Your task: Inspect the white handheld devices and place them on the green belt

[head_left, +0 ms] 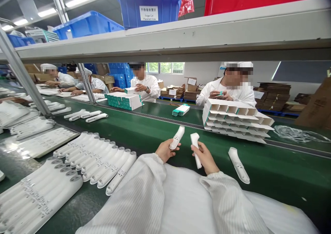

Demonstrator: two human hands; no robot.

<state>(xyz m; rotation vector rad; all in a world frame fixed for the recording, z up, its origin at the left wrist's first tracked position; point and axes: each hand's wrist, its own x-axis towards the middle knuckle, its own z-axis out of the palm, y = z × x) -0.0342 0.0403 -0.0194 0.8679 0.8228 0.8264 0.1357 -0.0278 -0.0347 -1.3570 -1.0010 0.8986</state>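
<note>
My left hand [165,150] is closed around the lower end of a white curved handheld device [178,137], its face with small dark marks towards me. A second white handheld device [196,147] is gripped by my right hand [205,157], tilted with its head up and its plain side showing. The two devices are apart, held above the green conveyor belt [144,134]. To the right of my hands, another white device [239,165] lies alone on the belt. On the left, a row of similar devices [98,158] lies side by side, with a nearer row [38,196] beside it.
Stacked white open boxes [232,118] stand across the belt, near a co-worker [230,85]. Green-and-white cartons [124,101] sit farther left by another person. Overhead runs a shelf [181,37] with blue bins [148,8]. A clear plastic bag [297,134] lies at the right.
</note>
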